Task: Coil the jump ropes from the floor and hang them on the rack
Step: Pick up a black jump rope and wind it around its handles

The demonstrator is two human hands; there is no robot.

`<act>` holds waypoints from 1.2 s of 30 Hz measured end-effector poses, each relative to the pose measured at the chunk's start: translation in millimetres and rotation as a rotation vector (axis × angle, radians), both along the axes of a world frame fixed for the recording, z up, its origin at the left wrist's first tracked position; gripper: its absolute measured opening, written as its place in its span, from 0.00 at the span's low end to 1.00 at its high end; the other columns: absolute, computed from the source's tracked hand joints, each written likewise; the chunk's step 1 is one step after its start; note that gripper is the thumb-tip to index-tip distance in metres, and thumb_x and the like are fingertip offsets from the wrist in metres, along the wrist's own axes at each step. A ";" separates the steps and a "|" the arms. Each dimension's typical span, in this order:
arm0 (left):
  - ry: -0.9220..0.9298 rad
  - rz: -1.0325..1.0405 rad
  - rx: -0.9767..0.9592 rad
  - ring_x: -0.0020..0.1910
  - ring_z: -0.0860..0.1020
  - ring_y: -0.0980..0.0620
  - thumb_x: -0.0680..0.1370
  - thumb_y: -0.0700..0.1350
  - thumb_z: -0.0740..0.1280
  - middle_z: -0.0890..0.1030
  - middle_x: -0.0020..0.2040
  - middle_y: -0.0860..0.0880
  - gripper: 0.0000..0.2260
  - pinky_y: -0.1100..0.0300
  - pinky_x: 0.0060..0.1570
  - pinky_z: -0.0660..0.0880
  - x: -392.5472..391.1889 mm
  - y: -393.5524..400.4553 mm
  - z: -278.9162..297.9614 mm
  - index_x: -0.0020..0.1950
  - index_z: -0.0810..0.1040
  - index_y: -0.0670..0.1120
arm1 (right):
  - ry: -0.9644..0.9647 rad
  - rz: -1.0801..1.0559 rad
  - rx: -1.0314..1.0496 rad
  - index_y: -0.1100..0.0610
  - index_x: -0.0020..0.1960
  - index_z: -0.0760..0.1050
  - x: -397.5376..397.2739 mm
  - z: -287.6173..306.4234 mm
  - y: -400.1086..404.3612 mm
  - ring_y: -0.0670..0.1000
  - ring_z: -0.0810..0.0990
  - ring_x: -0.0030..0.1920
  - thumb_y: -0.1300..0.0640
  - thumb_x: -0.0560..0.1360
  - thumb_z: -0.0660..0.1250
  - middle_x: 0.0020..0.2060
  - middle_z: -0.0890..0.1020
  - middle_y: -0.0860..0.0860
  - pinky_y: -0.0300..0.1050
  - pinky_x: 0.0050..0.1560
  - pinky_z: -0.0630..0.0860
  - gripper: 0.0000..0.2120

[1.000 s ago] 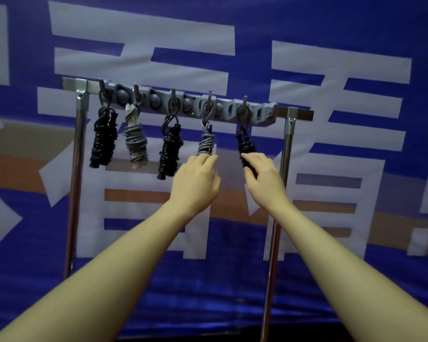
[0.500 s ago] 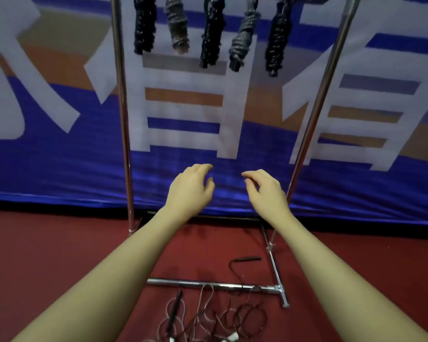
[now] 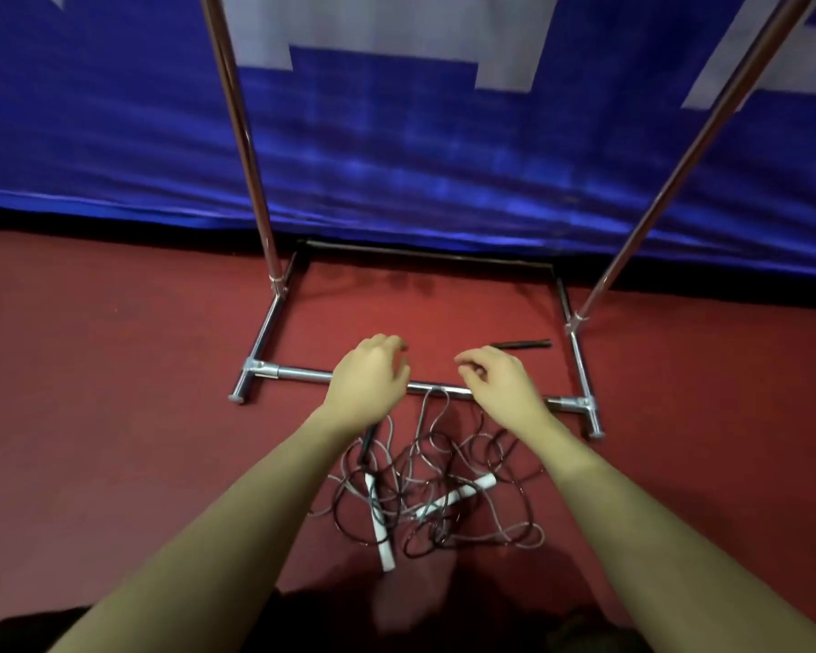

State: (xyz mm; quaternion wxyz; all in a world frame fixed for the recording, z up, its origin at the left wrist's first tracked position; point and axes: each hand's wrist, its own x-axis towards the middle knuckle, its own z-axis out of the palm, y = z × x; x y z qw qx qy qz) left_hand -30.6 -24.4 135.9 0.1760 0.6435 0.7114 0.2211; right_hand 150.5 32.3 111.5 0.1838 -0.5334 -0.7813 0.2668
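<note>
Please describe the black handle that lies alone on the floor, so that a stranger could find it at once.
Look at the metal rack base on the red floor. Inside that frame, near its right side bar, lies a black handle, beyond the right hand. Unlike the white handles in the tangled ropes, it lies apart.

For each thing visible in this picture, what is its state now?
left hand: loosely curled, holding nothing
right hand: loosely curled, holding nothing
jump ropes: tangled on the floor, uncoiled
white handles: lying within the tangle
black handle: lying on the floor inside the rack base
rack base: standing on the floor
</note>
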 end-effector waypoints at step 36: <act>-0.430 0.018 -0.031 0.33 0.79 0.52 0.79 0.41 0.64 0.83 0.39 0.46 0.05 0.58 0.41 0.76 14.5 12.3 -22.0 0.51 0.80 0.43 | 0.395 -0.145 -0.115 0.55 0.40 0.76 -1.1 -41.6 -20.4 0.40 0.71 0.32 0.58 0.75 0.69 0.29 0.74 0.42 0.43 0.40 0.72 0.05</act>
